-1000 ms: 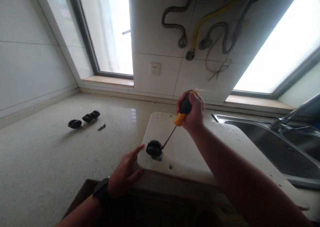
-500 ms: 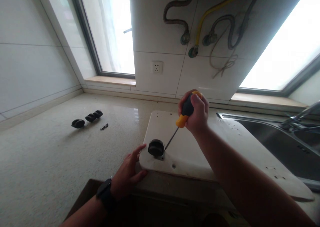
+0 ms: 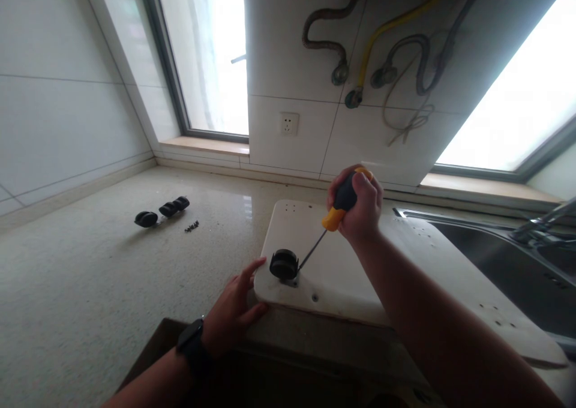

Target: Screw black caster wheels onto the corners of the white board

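Note:
My right hand [image 3: 360, 204] is wrapped around the black and yellow handle of a screwdriver [image 3: 333, 217]. Its shaft slants down to the left, and the tip meets the mounting plate beside a black caster wheel [image 3: 284, 264]. That caster stands near the front left corner of a white board [image 3: 310, 249], which lies on the counter. My left hand [image 3: 234, 312], with a dark watch on its wrist, grips the board's left corner, fingers at the side and thumb at the front edge. Whether a screw sits under the tip is too small to tell.
More black casters [image 3: 174, 206] lie on the speckled counter [image 3: 103, 276] at left, near a small pile of screws [image 3: 191, 226]. A steel sink [image 3: 486, 258] with a faucet [image 3: 535, 231] is at right, partly covered by the board. Hoses [image 3: 382, 21] hang on the wall.
The view has shifted slightly, so the scene sits a little further right. My right hand still holds the screwdriver at the caster's plate, and my left hand remains on the board's corner.

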Tool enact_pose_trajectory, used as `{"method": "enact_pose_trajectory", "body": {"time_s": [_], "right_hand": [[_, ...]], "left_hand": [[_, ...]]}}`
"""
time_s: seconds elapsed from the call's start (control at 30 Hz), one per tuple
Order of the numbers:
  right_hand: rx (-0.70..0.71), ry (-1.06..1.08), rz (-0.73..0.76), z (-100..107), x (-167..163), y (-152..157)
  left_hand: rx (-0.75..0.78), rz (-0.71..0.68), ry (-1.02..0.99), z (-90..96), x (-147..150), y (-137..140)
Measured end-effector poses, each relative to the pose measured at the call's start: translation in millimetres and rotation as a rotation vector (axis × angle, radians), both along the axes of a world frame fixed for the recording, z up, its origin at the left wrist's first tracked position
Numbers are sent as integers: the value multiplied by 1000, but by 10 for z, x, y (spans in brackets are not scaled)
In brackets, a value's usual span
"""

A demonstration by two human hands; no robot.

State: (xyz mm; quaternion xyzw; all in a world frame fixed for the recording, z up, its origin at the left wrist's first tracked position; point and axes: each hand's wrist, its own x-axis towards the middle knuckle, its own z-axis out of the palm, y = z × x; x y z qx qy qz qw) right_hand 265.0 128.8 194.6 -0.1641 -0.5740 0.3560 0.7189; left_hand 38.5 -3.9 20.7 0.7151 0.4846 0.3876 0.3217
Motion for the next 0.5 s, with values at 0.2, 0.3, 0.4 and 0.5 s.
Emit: {"method": "enact_pose_trajectory", "body": {"time_s": [0.2, 0.3, 0.4, 0.5], "right_hand": [[27, 13, 56, -49, -2, 11], [31, -21, 67, -51, -20, 10], [28, -67, 111, -45, -48, 1], [47, -128, 192, -27, -66, -9]], "left_hand": [[24, -9, 9, 0, -1, 7], [23, -7, 8, -1, -2, 5], [27, 2, 8, -1, 0, 2], [27, 1, 2, -4, 0, 1]]}}
